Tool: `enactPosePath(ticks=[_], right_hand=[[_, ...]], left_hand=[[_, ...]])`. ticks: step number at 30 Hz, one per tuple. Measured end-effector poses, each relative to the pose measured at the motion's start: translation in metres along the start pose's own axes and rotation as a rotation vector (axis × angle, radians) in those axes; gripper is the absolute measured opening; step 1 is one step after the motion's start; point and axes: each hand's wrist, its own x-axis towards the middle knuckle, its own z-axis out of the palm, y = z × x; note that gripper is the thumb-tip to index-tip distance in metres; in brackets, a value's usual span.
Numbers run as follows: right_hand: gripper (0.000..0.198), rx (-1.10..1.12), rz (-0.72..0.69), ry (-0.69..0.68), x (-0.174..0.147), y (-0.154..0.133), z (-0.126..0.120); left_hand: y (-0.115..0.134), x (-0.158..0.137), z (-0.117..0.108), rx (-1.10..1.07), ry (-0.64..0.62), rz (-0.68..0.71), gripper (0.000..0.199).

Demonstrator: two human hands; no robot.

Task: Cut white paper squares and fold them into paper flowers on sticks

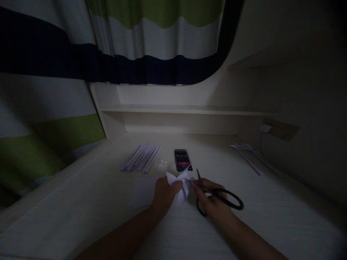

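Note:
My left hand [164, 193] grips a white folded-paper pinwheel [182, 185] with several pointed blades, its thumb pressed near the middle. In my right hand [213, 202] is a pair of black-handled scissors [227, 195], the blades partly apart and pointing up and to the left. The fingertips of that hand are also at the pinwheel's right side; whether they pinch something there is too dark to make out. Beneath and left of my left hand lies a flat white sheet of paper [142, 191].
Beyond the hands a phone [183, 160] lies on the white desk [108, 216]. Left of it are small white scraps [163, 163] and a row of rolled paper sticks [142, 157]. Pinwheels on sticks [249, 160] lie at right, below a socket with a plug [265, 128]. A shelf [173, 109] spans the back.

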Motion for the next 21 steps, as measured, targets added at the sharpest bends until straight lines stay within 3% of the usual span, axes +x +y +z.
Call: enactPosePath(ticks=[3, 6, 9, 12, 18, 21], right_hand=[[0.028, 0.092, 0.168, 0.020, 0.004, -0.003, -0.004], [0.042, 0.123, 0.282, -0.040, 0.011, -0.005, -0.013], [0.043, 0.125, 0.394, -0.146, 0.016, -0.005, -0.021], [0.043, 0.134, 0.408, -0.243, 0.018, -0.006, -0.025], [0.028, 0.384, 0.496, -0.306, 0.018, -0.012, -0.029], [0.025, 0.434, 0.473, -0.315, 0.019, -0.014, -0.029]], left_hand=[[-0.001, 0.002, 0.000, -0.083, -0.001, -0.031, 0.015], [0.001, 0.002, -0.001, -0.126, -0.009, -0.053, 0.014], [0.003, 0.002, -0.002, -0.141, -0.008, -0.069, 0.013], [0.001, 0.004, -0.002, -0.133, -0.008, -0.073, 0.013], [-0.009, 0.010, -0.003, -0.106, -0.006, -0.053, 0.013], [-0.010, 0.010, -0.004, -0.066, -0.006, -0.056, 0.014]])
